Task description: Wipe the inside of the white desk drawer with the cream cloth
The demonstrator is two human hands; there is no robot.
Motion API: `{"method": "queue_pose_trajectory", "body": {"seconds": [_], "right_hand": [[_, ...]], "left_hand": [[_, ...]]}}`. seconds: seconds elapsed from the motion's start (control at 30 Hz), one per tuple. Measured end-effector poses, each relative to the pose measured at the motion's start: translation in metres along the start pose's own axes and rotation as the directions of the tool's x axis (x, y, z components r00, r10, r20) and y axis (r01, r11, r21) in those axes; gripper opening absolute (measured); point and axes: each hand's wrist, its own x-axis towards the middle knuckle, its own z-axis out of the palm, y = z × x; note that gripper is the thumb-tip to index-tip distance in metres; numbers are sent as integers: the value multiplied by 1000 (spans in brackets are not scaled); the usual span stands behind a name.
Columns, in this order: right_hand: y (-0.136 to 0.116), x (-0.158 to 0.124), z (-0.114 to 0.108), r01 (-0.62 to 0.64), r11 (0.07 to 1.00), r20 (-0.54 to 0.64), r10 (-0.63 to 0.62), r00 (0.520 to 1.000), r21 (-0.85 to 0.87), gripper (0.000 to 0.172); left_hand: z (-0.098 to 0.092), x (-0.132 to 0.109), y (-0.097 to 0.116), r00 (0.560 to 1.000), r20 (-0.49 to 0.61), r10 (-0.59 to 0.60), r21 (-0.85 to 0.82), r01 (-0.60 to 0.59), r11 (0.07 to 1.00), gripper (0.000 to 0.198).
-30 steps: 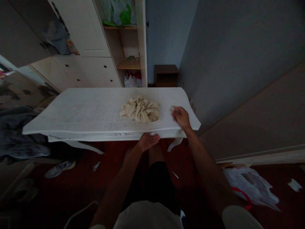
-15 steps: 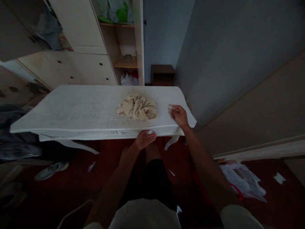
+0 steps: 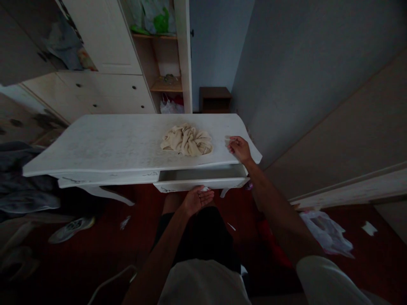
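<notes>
My left hand (image 3: 197,201) is hooked palm up around the white knob (image 3: 205,189) on the front of a drawer (image 3: 178,185). The drawer stands partly out of the white table (image 3: 104,144), and its pale inside shows. Over the table's right end, my right hand (image 3: 240,149) has its fingers pinched together. A small pale, see-through thing (image 3: 227,139) shows at those fingertips, too faint to name. Left of the right hand, a crumpled beige cloth (image 3: 187,140) lies on the tabletop.
Behind the table stands a white wardrobe (image 3: 104,46) with open shelves. A grey wall (image 3: 302,76) runs close along the right. On the dark red floor lie a shoe (image 3: 71,228) and a plastic bag (image 3: 327,235). Dark clothes (image 3: 25,182) are piled at the left.
The drawer has slid out toward me, drawn by my left hand on its knob. My right hand stays over the table's right end. The view has shifted slightly.
</notes>
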Motion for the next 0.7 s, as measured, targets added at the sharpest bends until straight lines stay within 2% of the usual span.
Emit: {"method": "queue_pose_trajectory", "body": {"seconds": [0.3, 0.5, 0.7], "right_hand": [[4, 1, -1, 0, 1000, -35, -1, 999, -31, 33], [5, 1, -2, 21, 997, 2, -21, 1000, -76, 32], [6, 1, -1, 14, 992, -19, -17, 1000, -122, 31]], "left_hand": [[-12, -29, -43, 1000, 21, -7, -73, 9, 997, 22], [-14, -48, -73, 999, -39, 31, -31, -32, 999, 22], [-20, -56, -95, 999, -10, 44, 20, -44, 999, 25]]}}
